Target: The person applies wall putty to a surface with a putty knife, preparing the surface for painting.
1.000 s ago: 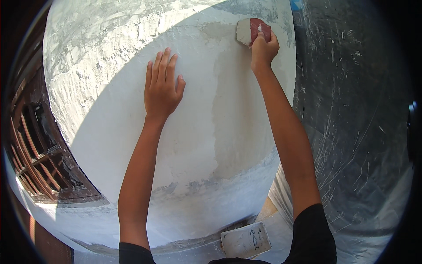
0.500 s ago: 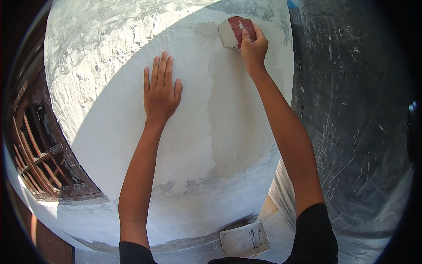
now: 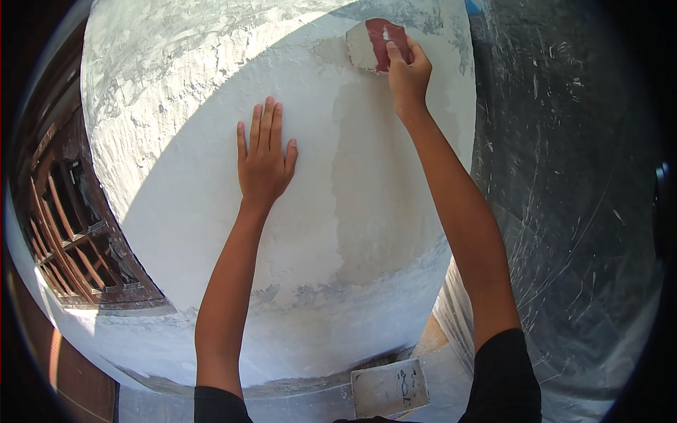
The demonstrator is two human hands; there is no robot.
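My right hand [image 3: 411,81] grips a red putty spreader [image 3: 395,48] high on the wall. Its left part is coated in pale putty, and the blade seems to lie against the surface. My left hand [image 3: 264,169] rests flat on the white plastered wall [image 3: 300,218], fingers stretched upward and thumb apart, with nothing in it. Below the spreader runs a darker, damp-looking band of putty [image 3: 370,169], with an uneven left edge.
A wooden window frame with bars [image 3: 77,240] borders the wall on the left. Dark, paint-spattered plastic sheeting [image 3: 564,176] hangs at the right. Low down, a shallow rectangular tray [image 3: 377,395] with dark markings stands near my body. Sunlight falls on rough plaster [image 3: 162,84] at upper left.
My left hand has come slightly lower on the wall, still flat. The spreader in my right hand has moved a little upward. The view has shifted slightly.
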